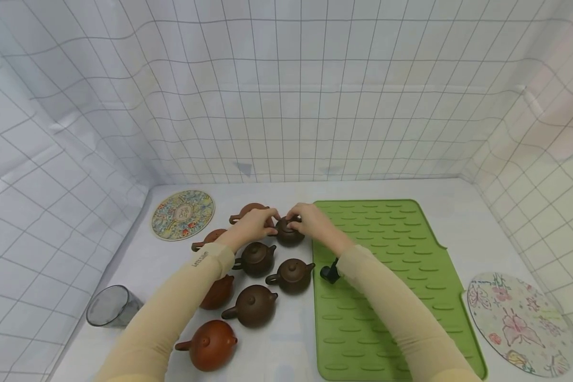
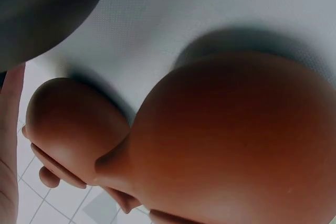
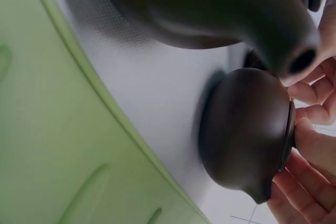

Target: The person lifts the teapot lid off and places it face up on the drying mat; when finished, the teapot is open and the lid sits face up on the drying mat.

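Note:
At the back of a group of teapots, both hands meet at a small dark brown teapot [image 1: 288,237]. My left hand [image 1: 252,228] holds it at its left side, near the handle, which the fingers largely hide. From the right, my right hand [image 1: 315,224] pinches at its lid. In the right wrist view the thumb [image 3: 312,142] lies against the lid of this dark teapot [image 3: 241,129], with other fingers beside the spout; the knob is hidden. Two reddish teapots [image 2: 236,140] fill the left wrist view, below my left wrist.
Dark teapots [image 1: 293,276] and reddish ones [image 1: 213,345] stand nearer, several in all. A green mat [image 1: 353,318] lies to their right. Left are a glass [image 1: 112,307] and a patterned round mat [image 1: 183,215]. A round butterfly mat [image 1: 520,329] lies far right.

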A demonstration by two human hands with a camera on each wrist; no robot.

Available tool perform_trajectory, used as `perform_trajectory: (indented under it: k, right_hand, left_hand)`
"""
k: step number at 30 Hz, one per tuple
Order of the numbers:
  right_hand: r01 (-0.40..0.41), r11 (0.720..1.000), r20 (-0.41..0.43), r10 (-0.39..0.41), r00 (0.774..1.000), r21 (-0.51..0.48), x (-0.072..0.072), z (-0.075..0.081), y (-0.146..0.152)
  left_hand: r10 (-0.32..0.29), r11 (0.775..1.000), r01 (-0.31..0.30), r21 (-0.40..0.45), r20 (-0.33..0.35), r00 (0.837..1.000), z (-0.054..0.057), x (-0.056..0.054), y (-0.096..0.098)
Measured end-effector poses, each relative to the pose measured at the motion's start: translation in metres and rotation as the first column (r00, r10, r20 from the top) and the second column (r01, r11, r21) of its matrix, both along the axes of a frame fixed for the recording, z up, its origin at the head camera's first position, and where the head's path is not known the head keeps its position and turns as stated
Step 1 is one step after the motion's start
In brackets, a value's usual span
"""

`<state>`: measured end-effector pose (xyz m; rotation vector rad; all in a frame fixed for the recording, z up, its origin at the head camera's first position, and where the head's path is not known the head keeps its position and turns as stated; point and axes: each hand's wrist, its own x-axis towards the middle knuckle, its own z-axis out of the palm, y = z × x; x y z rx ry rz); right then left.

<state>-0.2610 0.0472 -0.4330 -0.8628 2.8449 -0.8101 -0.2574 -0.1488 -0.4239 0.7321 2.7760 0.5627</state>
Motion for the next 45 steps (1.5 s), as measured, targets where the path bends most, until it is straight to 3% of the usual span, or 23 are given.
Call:
perform_trajectory:
  k: [4, 10, 13, 16, 18, 21, 25, 28, 30, 32, 35, 38, 45]
  right_hand:
    - [-0.001, 1.000, -0.018, 0.001, 1.000, -0.008, 0.001, -0.002, -0.001]
    - [0.016, 0.994, -0.026, -0.019, 0.999, -0.111, 0.000, -0.010, 0.003]
    - [0.046, 0.978, 0.044, -0.038, 0.998, -0.206, -0.001, -0.015, 0.006]
    - [0.116, 0.938, 0.174, -0.061, 0.983, -0.327, 0.000, -0.016, 0.012]
    - [0.188, 0.899, 0.272, -0.081, 0.959, -0.395, 0.002, -0.015, 0.018]
    - [0.301, 0.818, 0.438, -0.067, 0.896, -0.490, 0.004, -0.015, 0.030]
    - [0.451, 0.642, 0.632, 0.067, 0.772, -0.620, 0.005, -0.017, 0.048]
    - [0.522, 0.527, 0.686, 0.173, 0.707, -0.671, 0.005, -0.020, 0.061]
    - [0.545, 0.487, 0.699, 0.217, 0.682, -0.683, 0.006, -0.021, 0.069]
    - [0.553, 0.469, 0.702, 0.244, 0.669, -0.689, 0.007, -0.022, 0.076]
    - [0.551, 0.454, 0.698, 0.273, 0.662, -0.700, 0.008, -0.020, 0.086]
    - [0.538, 0.467, 0.691, 0.262, 0.674, -0.702, 0.009, -0.017, 0.096]
    - [0.525, 0.603, 0.700, 0.081, 0.709, -0.601, 0.008, -0.016, 0.121]
  left_hand:
    - [0.030, 1.000, -0.030, 0.001, 0.008, 1.000, -0.001, 0.000, -0.001]
    - [0.036, 0.999, -0.036, -0.004, 0.000, 0.999, -0.001, -0.001, 0.001]
    - [0.032, 0.999, -0.033, -0.009, -0.008, 0.999, 0.000, 0.000, 0.002]
    - [0.027, 1.000, -0.027, -0.014, -0.015, 1.000, 0.000, 0.001, 0.004]
    - [0.028, 0.999, -0.028, -0.020, -0.017, 0.999, 0.001, 0.002, 0.005]
    - [0.024, 0.999, -0.025, -0.030, -0.026, 0.999, 0.002, 0.003, 0.006]
    - [0.020, 0.999, -0.021, -0.031, -0.033, 0.999, 0.002, 0.004, 0.005]
    - [0.026, 0.999, -0.026, -0.025, -0.020, 0.999, 0.002, 0.004, 0.005]
    - [0.027, 0.999, -0.027, -0.022, -0.017, 0.999, 0.002, 0.004, 0.004]
    - [0.032, 0.999, -0.032, -0.019, -0.011, 0.999, 0.002, 0.004, 0.004]
    - [0.032, 0.999, -0.032, -0.018, -0.013, 0.999, 0.002, 0.003, 0.004]
    - [0.028, 0.999, -0.029, -0.017, -0.015, 0.999, 0.002, 0.003, 0.004]
    - [0.026, 1.000, -0.026, -0.016, -0.013, 1.000, 0.000, 0.002, 0.004]
